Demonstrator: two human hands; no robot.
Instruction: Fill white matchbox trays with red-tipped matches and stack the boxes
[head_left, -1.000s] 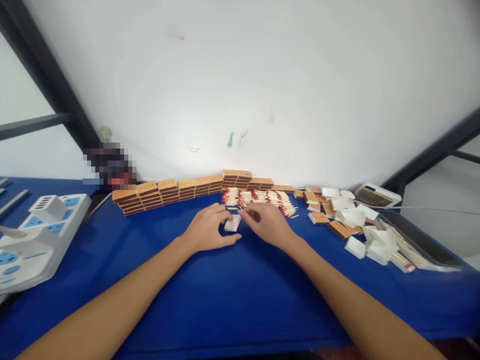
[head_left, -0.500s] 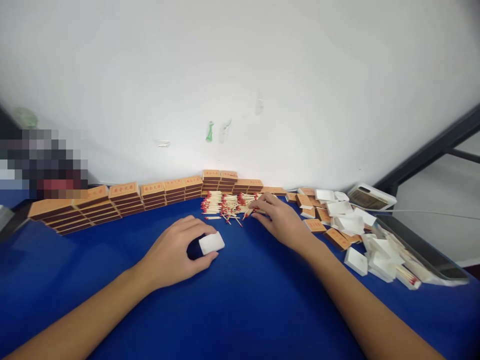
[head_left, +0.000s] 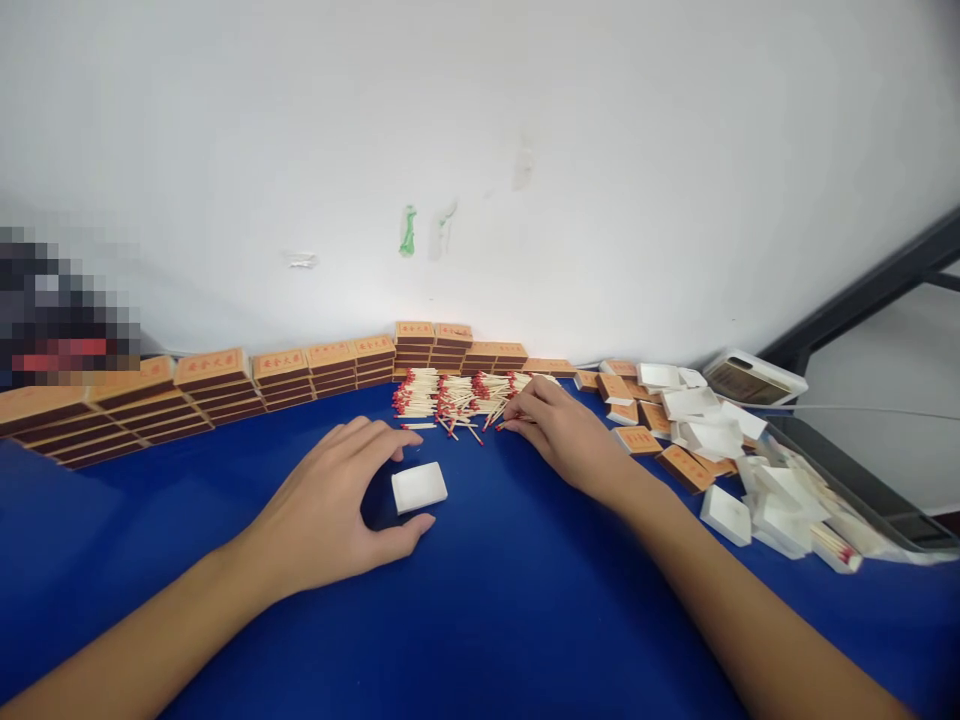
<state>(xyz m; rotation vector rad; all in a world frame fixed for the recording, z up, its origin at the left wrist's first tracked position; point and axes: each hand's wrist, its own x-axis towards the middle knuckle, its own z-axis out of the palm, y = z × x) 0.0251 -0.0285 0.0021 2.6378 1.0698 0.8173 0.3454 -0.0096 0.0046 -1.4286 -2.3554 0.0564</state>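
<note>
Your left hand (head_left: 330, 510) has just let go: half a second ago its index finger and thumb were at the white matchbox tray (head_left: 420, 487), and now they stand apart on both sides, with no contact that I can see. So the tray lies free on the blue surface (head_left: 465, 620), inside the curve of this hand, and in my judgement nothing steadies it at present. Your right hand (head_left: 562, 435) was at the tray one second ago; it is now at the near side of the match pile (head_left: 454, 395), its fingertips close together, but I cannot tell if they are clamped on a match. The picking seems to be with this hand alone. As for numbers: one tray is near the left hand, and one single match (head_left: 418, 426) lies across the front of the pile; the pile itself is too dense to count. Along the wall I count six matchbox stacks (head_left: 217, 390) on the left, then two taller in the middle and two lower after them. On the right, one match-filled tray (head_left: 836, 548) shows; the heap of white trays (head_left: 705, 438) and loose matchboxes (head_left: 637, 440) overlaps too much for an exact count.
</note>
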